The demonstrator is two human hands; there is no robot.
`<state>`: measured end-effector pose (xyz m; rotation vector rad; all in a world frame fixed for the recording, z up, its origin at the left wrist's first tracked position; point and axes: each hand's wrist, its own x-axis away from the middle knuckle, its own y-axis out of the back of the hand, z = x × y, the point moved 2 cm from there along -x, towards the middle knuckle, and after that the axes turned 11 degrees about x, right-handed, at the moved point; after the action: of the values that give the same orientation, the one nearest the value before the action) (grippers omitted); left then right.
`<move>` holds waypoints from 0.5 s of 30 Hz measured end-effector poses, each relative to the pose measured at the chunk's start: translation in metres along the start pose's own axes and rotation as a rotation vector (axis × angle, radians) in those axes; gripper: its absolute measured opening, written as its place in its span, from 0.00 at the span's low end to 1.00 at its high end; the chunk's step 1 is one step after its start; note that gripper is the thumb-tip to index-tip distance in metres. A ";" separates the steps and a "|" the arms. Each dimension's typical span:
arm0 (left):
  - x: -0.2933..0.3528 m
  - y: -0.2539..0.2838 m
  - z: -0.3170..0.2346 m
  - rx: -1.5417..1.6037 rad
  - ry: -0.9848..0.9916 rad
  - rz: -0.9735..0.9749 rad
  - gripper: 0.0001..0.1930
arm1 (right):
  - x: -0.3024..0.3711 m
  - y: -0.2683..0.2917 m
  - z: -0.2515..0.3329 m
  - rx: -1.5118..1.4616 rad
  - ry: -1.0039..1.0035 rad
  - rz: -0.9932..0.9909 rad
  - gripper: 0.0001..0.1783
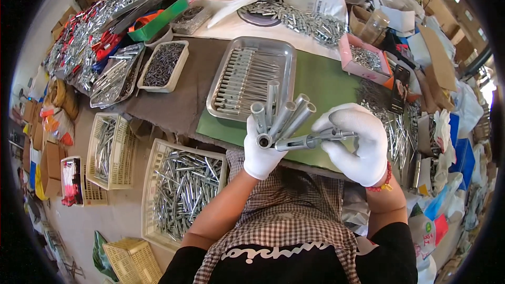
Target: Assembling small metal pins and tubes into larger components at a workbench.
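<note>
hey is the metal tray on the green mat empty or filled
Filled, at least mostly: slender metal rods lie side by side across much of the rectangular metal tray.

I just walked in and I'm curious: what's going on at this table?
A person's white-gloved left hand grips a fanned bunch of silver metal tubes. The white-gloved right hand holds a slim silver metal part at the end of one slotted tube; I can't tell how far inside it reaches. Beyond, a rectangular silver metal tray holds slender silver metal pieces.
</note>
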<state>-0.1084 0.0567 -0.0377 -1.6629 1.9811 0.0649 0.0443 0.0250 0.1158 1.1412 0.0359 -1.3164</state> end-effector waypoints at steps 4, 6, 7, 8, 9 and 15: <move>0.007 0.009 0.014 0.043 0.069 -0.065 0.45 | -0.009 0.005 0.006 0.210 0.109 0.128 0.21; 0.006 0.004 0.019 0.084 0.094 -0.039 0.50 | -0.011 0.003 0.006 0.281 0.166 0.138 0.21; 0.008 0.007 0.018 0.051 0.018 -0.032 0.49 | -0.013 0.000 0.006 0.337 0.232 0.154 0.21; 0.009 0.008 0.017 0.028 -0.057 -0.017 0.48 | -0.015 -0.004 0.004 0.292 0.260 0.139 0.21; 0.010 0.014 0.028 -0.107 0.043 -0.059 0.43 | -0.017 -0.006 0.003 0.257 0.318 0.117 0.22; 0.008 0.023 0.043 0.800 0.437 -0.338 0.41 | -0.020 -0.005 -0.005 0.046 0.366 0.125 0.19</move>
<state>-0.1141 0.0715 -0.0848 -1.4818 1.6161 -1.1411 0.0368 0.0439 0.1221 1.3892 0.2002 -0.9897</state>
